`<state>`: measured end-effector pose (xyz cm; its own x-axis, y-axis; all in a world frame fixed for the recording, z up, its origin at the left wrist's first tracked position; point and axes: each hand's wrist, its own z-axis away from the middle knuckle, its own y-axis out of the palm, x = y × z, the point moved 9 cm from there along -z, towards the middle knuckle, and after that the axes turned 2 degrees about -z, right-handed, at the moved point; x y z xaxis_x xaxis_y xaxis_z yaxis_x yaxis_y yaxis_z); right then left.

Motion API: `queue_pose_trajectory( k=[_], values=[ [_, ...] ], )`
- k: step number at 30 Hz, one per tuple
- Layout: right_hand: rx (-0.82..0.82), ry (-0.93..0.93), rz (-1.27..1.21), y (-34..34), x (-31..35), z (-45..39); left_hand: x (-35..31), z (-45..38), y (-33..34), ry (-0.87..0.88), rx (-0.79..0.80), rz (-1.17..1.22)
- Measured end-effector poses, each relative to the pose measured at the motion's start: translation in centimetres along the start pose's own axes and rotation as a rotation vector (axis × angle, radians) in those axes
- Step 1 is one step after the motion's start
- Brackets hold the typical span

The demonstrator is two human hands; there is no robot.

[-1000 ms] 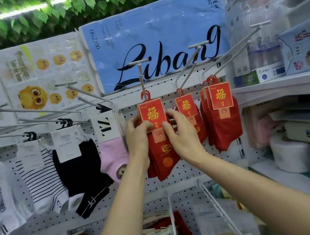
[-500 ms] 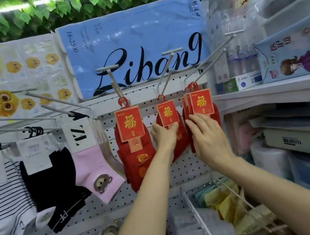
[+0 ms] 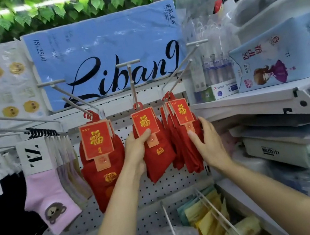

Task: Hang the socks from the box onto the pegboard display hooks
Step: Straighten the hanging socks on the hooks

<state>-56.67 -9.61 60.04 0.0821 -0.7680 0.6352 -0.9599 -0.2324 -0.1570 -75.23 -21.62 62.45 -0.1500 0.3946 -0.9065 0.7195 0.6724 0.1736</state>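
Three bunches of red socks with red-and-gold cards hang on white hooks of the pegboard [image 3: 161,189]. The left bunch [image 3: 101,162] hangs free. My left hand [image 3: 138,150] grips the middle red sock pack [image 3: 156,151], thumb on its card, fingers behind it. My right hand [image 3: 208,143] rests with straight fingers against the right bunch [image 3: 185,133], which holds several packs. The middle hook [image 3: 132,84] carries one red hanger loop. The box of socks is out of view.
Pink bear socks [image 3: 49,199] and black socks [image 3: 8,222] hang further left. A blue "Libang" package [image 3: 104,56] stands above the board. White shelves [image 3: 249,104] with packaged goods stick out at the right. Wire hooks with yellow packets [image 3: 208,216] project below.
Both hands moved one bunch rightward from the earliest frame: the left hand now grips the middle pack and the right hand lies on the right bunch. The camera moved closer.
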Motion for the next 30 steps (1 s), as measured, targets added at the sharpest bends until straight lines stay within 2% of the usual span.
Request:
queue_pose_trajectory(
  k=[4,8,17,22,30],
  values=[
    [0.12,0.231,-0.419,1.1,-2.0,-1.3,-1.6,1.4,0.0,0.021,0.085,-0.042],
    [0.226,0.309,-0.464,2.8,-4.2,-3.2,-2.2,2.3,-0.3,0.016,0.09,-0.044],
    [0.453,0.442,-0.775,6.4,-4.0,-5.1,-2.5,2.9,-0.8,0.031,0.103,-0.057],
    [0.5,0.408,-0.832,6.5,-2.5,-4.8,-2.7,3.0,-1.0,0.04,0.101,-0.083],
    [0.449,0.276,-0.813,2.9,0.2,-3.6,-3.9,4.8,-0.8,0.088,0.114,-0.106]
  ],
)
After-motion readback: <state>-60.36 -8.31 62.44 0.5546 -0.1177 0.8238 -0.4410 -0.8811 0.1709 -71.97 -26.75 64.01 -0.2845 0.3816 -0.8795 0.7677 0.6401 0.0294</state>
